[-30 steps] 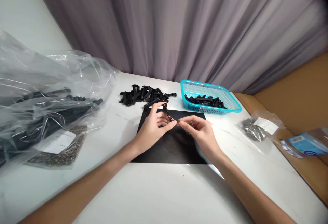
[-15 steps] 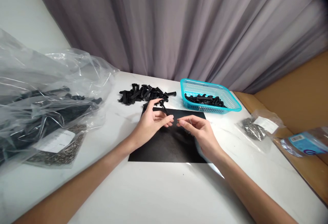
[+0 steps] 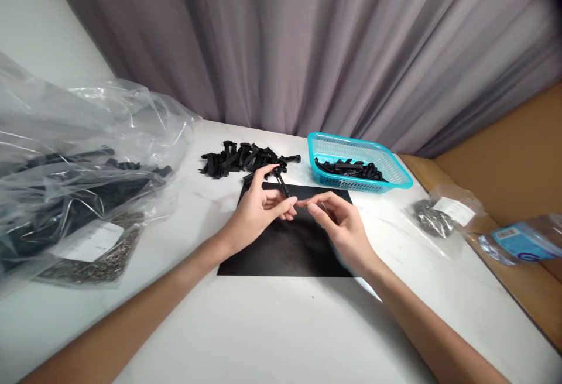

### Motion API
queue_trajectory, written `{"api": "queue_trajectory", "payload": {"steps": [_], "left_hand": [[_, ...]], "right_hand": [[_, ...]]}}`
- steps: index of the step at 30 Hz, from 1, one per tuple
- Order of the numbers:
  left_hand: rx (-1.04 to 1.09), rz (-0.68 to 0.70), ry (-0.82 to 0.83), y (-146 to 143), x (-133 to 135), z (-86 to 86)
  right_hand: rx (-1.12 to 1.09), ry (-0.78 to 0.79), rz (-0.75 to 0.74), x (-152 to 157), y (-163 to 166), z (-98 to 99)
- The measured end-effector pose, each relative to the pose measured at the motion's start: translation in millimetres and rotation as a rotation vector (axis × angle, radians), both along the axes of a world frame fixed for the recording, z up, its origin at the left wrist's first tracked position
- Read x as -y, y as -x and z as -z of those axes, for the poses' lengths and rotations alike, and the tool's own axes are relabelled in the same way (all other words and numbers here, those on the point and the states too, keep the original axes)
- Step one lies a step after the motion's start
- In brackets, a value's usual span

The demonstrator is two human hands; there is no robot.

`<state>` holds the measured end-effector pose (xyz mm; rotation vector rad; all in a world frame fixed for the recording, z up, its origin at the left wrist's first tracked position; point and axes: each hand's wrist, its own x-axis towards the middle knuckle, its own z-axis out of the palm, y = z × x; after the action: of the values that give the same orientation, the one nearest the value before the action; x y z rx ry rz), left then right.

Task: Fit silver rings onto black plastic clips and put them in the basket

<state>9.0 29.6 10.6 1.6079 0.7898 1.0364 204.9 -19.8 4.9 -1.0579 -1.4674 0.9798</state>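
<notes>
Over the black mat [image 3: 281, 255], my left hand [image 3: 259, 205] grips a slim black plastic part [image 3: 281, 184] at a tilt, index finger at its upper end and thumb near its lower end. My right hand [image 3: 340, 220] is closed in a pinch, its fingertips meeting the lower end of that part. A thin metal piece [image 3: 324, 207] shows by the right fingers; its exact kind is too small to make out. Behind the hands lies a pile of similar black plastic parts [image 3: 232, 158].
A blue basket [image 3: 360, 141] at the back right contains more black parts. On the left lie a large clear plastic bag [image 3: 132, 109] of black pieces and a bag of small metal pieces [image 3: 109, 255]. Another small-metal bag [image 3: 432, 217] and a blue-labelled package [image 3: 522, 240] are on the right.
My right hand's fingertips have moved left, closing the small gap to the black plastic part. The left hand keeps its hold on that part.
</notes>
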Motion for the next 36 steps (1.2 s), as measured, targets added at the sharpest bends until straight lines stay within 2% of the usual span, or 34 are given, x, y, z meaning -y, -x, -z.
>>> {"api": "queue_trajectory", "payload": {"steps": [6, 9, 15, 21, 25, 29, 36], "left_hand": [[-0.363, -0.136, -0.333, 13.4, -7.3, -2.4], [-0.450, -0.149, -0.394, 17.4, -11.1, -1.0], [-0.397, -0.177, -0.454, 15.3, -14.6, 4.7], [-0.499, -0.193, -0.644, 15.0, -11.0, 2.2], [-0.470, -0.149, -0.756, 13.0, -7.7, 0.2], [-0.415, -0.098, -0.783, 10.7, -7.2, 1.1], [-0.423, -0.146, -0.822, 12.2, -7.6, 1.9]], "right_hand": [[0.166, -0.022, 0.119, -1.1, -1.3, 4.5], [0.173, -0.011, 0.127, -1.6, -1.4, 5.8], [0.184, -0.028, 0.122, -1.2, -1.2, 3.8], [0.203, -0.024, 0.080, 0.5, -4.1, 3.3], [0.215, -0.046, 0.059, 2.4, -5.8, 2.3], [0.280, -0.135, 0.056, 3.4, -7.8, -2.1], [0.320, -0.148, 0.100, 4.2, -10.9, -3.6]]}}
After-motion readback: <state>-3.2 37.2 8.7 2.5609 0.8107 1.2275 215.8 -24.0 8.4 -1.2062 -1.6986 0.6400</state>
